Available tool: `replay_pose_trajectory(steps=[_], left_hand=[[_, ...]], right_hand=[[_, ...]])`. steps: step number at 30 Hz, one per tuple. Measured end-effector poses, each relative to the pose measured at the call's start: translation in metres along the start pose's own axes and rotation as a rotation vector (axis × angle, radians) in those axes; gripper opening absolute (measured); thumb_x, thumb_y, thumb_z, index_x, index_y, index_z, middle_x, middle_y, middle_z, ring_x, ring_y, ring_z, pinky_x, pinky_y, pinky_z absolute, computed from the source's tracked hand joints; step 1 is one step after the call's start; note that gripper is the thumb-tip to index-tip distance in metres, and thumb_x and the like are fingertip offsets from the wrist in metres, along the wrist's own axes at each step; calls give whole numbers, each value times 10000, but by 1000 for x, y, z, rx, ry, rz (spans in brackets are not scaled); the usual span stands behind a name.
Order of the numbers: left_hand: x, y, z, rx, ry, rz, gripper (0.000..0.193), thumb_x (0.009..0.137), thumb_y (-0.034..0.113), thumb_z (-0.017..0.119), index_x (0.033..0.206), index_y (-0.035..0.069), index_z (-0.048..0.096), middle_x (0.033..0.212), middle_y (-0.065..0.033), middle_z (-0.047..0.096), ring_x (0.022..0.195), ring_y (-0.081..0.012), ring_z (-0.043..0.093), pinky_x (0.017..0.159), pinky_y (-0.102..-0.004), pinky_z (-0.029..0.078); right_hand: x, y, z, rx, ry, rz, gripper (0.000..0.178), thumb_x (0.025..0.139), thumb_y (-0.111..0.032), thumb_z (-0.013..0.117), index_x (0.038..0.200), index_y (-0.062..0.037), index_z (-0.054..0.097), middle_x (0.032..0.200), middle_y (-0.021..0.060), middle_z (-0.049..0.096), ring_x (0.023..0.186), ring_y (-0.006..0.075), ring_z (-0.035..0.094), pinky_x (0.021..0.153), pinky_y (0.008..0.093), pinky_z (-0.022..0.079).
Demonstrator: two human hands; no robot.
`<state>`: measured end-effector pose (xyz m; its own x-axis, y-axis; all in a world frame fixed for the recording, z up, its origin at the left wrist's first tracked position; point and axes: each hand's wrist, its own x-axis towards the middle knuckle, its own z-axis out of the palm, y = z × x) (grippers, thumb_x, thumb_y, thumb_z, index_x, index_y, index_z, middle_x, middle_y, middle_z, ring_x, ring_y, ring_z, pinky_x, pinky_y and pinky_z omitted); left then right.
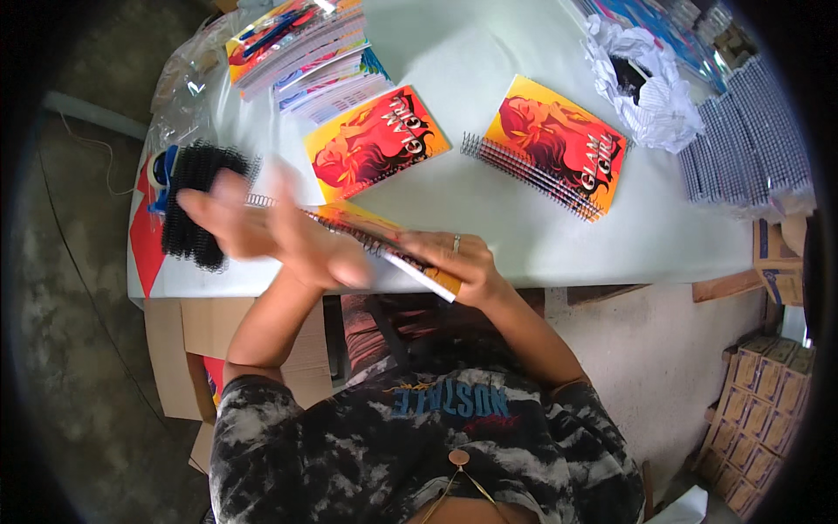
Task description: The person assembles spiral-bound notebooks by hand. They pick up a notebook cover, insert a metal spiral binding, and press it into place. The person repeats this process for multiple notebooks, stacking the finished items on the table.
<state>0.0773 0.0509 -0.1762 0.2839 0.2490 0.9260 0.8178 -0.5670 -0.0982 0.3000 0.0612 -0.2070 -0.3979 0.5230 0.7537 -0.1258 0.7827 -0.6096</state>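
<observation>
My right hand (458, 262) grips a notebook (362, 215) by its near end, fingers on the orange cover and white page edges below. A black spiral coil (336, 224) runs along the notebook's edge. Its end (259, 201) sticks out past the notebook toward my left hand (271, 231). That hand is blurred by motion, with fingers spread apart over the coil's edge; whether it touches the coil I cannot tell. Close beside it lies a bunch of black spiral coils (196, 244). A flat red-and-orange cover notebook (377, 147) lies just beyond my hands.
Several coil-bound notebooks (559, 144) lie stacked at centre right. Behind on the left stand piled covers and pages (301, 52), pens on top. A blue tape dispenser (160, 179) sits by the left edge. Crumpled white paper (650, 109) and bundled coils (746, 131) occupy the right.
</observation>
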Motion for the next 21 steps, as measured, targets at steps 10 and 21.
replay_pose_trajectory(steps=[10,21], left_hand=[[25,23,23,-79,60,-118,1065,771,770,342,1398,-70,159,1466,-275,81,1364,-406,79,1072,-552,-23],[12,40,39,-26,-120,23,1029,763,754,356,1376,-60,217,1322,-299,305,1259,-458,241,1023,-593,126]], right_hand=[[2,13,0,25,2,-77,398,716,-59,692,1104,-18,611,1037,135,652,907,257,658,764,342,534],[2,6,4,-19,33,68,383,757,-73,645,1122,29,592,1040,160,651,892,251,662,760,326,522]])
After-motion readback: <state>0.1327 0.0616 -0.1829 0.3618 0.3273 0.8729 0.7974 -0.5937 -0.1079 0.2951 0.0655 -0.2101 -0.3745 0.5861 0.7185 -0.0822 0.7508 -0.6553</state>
